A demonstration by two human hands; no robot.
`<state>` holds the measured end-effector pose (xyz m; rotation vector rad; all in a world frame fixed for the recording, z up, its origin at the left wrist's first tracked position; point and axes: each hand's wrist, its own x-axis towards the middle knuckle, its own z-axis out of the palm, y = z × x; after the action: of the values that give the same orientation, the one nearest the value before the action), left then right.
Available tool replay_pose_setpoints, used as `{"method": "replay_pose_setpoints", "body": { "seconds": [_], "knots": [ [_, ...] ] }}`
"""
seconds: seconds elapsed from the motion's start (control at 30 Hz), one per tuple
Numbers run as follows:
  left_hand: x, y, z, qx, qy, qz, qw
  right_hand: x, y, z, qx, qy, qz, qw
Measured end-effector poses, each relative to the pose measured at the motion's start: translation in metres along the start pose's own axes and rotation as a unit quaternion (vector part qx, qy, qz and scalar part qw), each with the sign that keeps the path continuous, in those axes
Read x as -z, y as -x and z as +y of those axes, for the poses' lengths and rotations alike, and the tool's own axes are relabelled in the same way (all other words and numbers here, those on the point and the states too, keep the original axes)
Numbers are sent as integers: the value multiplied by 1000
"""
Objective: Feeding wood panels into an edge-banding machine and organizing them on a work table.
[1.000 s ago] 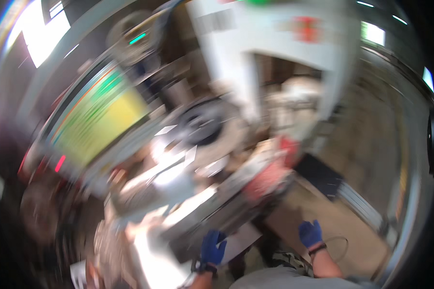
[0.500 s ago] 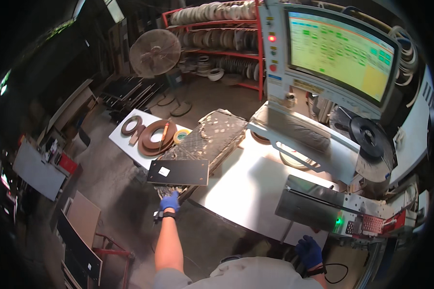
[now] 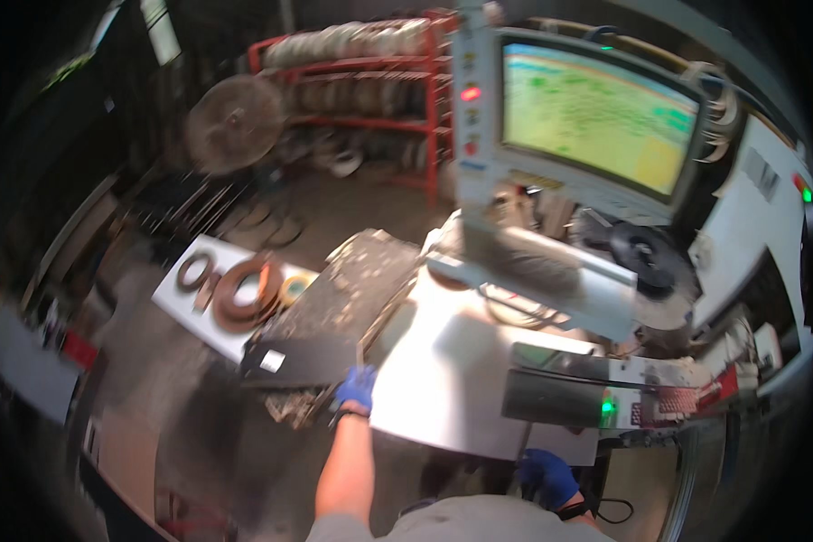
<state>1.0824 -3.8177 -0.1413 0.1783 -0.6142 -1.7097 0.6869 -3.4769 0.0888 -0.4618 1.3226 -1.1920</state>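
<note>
Board [image 3: 314, 363]: on the slab [image 3: 361, 275] — apparently not yet lifted clear.
Left hand [image 3: 357, 388]: at board's right end; opening, grip unclear.
Right hand [image 3: 547, 477]: half curled — hold unclear.

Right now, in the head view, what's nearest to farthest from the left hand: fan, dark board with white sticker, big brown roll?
1. Dark board: just left of the left hand.
2. Big brown roll: farther left, past it.
3. Fan: way back, left.

Dark rectangular panel [image 3: 312, 363] with a white label [image 3: 272, 360]
It lies flat across the near end of a worn, patchy-topped support [image 3: 361, 275], the small label face up toward its left end.
</note>
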Motion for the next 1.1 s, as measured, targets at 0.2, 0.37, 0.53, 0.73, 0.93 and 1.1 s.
{"method": "replay_pose_setpoints", "body": {
  "seconds": [0.2, 0.37, 0.53, 0.73, 0.93, 1.1],
  "knots": [
    [-151, 66, -1, 114, -191, 301, 927, 65, 7, 18, 33, -31, 33, 998],
    [-282, 103, 31, 188, -469, 90, 858, 79, 14, 1, 18, -129, 0, 991],
    [-295, 47, 4, 243, -410, 7, 879, 97, 4, -26, 168, -259, -1, 951],
    [-318, -20, -106, -114, -589, -504, 622, 210, 33, -22, 187, -451, -6, 872],
    [-370, -4, -214, 284, -465, -341, 766, 202, 135, 4, 10, -295, 125, 947],
    [-372, 4, -298, -138, -673, -543, 483, 256, 163, 137, 221, -23, 259, 940]
  ]
}}
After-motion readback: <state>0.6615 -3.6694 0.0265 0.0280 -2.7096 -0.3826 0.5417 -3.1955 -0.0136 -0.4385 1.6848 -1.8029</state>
